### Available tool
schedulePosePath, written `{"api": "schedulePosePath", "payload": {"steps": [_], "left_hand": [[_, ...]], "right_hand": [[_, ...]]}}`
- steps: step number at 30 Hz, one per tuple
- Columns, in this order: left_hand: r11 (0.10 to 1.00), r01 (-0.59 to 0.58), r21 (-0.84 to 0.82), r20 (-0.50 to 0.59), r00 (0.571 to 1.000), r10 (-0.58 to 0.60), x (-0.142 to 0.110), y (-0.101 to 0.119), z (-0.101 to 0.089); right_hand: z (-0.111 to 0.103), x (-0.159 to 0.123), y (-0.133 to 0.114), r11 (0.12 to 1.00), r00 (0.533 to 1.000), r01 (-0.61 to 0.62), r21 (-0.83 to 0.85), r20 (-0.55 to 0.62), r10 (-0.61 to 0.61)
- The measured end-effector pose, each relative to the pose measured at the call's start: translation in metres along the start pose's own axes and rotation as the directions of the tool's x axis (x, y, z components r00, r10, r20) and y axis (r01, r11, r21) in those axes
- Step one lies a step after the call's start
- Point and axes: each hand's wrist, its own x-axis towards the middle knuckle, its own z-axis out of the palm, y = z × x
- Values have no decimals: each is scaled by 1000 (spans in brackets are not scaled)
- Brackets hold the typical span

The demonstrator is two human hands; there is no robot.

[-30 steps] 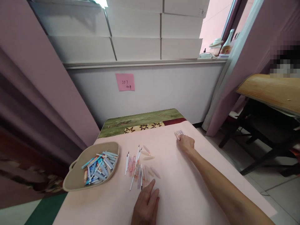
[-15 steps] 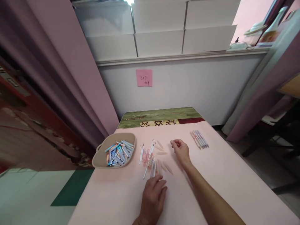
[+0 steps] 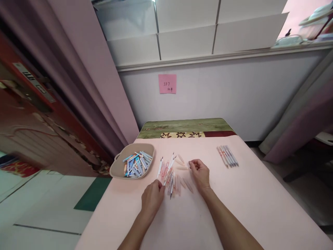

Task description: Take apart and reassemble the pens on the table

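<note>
A loose pile of clear and pinkish pen barrels (image 3: 177,185) lies mid-table, mixed with white pen refills (image 3: 159,167) that have dark tips. My left hand (image 3: 152,198) is closed at the pile's left edge, its fingertips pinched on a thin white refill (image 3: 164,183). On the other side, my right hand (image 3: 200,174) is closed in a pinch; whatever it may hold is hidden. Just left of its fingertips lie a few pale, peach-coloured pen pieces (image 3: 181,168). Several assembled pens (image 3: 228,156) lie in a neat row farther right.
A beige basket (image 3: 114,170) full of blue, white and orange pen parts stands at the table's left. The pink tablecloth (image 3: 182,225) leaves a green patterned strip (image 3: 182,126) showing at the back. Behind is a wall with a pink note (image 3: 167,84).
My left hand has moved left and away from me, from the pile's near end to its left edge, and pinched a refill. My right hand stays pinched. The view has shifted slightly.
</note>
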Motion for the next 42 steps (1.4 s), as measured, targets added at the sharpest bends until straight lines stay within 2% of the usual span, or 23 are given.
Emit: {"api": "schedulePosePath", "payload": {"steps": [3, 6, 9, 11, 13, 15, 17, 18, 19, 20, 21, 23, 25, 26, 27, 29, 32, 36, 42], "left_hand": [[994, 52, -97, 13, 999, -51, -4, -3, 0], [964, 43, -263, -15, 999, -49, -11, -5, 1], [893, 28, -448, -21, 999, -41, -16, -3, 2], [819, 27, -573, -4, 999, -36, -16, 4, 1], [756, 18, -654, 17, 1000, -10, -14, 13, -1], [729, 7, -685, 44, 999, 32, -10, 24, -5], [717, -5, -697, 79, 993, 84, -5, 33, -9], [710, -9, -704, 94, 990, 106, -3, 36, -11], [696, -13, -718, 102, 987, 124, 1, 38, -12], [679, -19, -733, 98, 986, 134, 4, 39, -13], [663, -32, -748, 79, 987, 137, 8, 38, -14], [649, -86, -756, -10, 993, 120, 17, 34, -15], [691, -176, -701, -133, 984, 116, 25, 29, -15], [733, -225, -642, -189, 973, 132, 28, 26, -14], [778, -270, -568, -235, 959, 161, 30, 23, -14], [850, -344, -399, -289, 927, 239, 33, 21, -13], [910, -364, -198, -302, 906, 296, 34, 20, -12], [959, -266, -96, -200, 949, 243, 35, 21, -7], [990, -112, -85, -97, 990, 104, 41, 27, 4]], "right_hand": [[0, -1, -3, 1000, 1000, 16, 11, 14, -16], [1, -5, -7, 999, 997, 43, 20, 61, -44], [3, -12, -15, 997, 988, 74, 27, 134, -77], [3, -18, -23, 983, 960, 185, 7, 212, -182], [2, -23, -31, 920, 876, 391, -36, 322, -360], [2, -27, -35, 810, 748, 582, -72, 437, -499], [1, -28, -34, 735, 663, 672, -89, 515, -544], [0, -28, -32, 718, 645, 689, -94, 530, -550], [-1, -26, -29, 717, 647, 690, -97, 526, -552], [-3, -24, -26, 731, 672, 675, -102, 495, -551], [-4, -20, -23, 760, 716, 641, -107, 438, -543], [-9, -12, -19, 854, 843, 512, -92, 243, -480], [-13, -2, -17, 953, 953, 304, -2, 14, -304], [-16, 2, -17, 978, 980, 194, 75, -71, -188], [-18, 7, -17, 982, 990, 96, 164, -123, -77], [-20, 14, -15, 943, 986, -31, 331, -146, 84], [-22, 19, -12, 866, 969, -99, 490, -151, 196], [-21, 21, -9, 836, 956, -145, 529, -142, 256], [-19, 18, -13, 849, 957, -168, 502, -123, 262]]}}
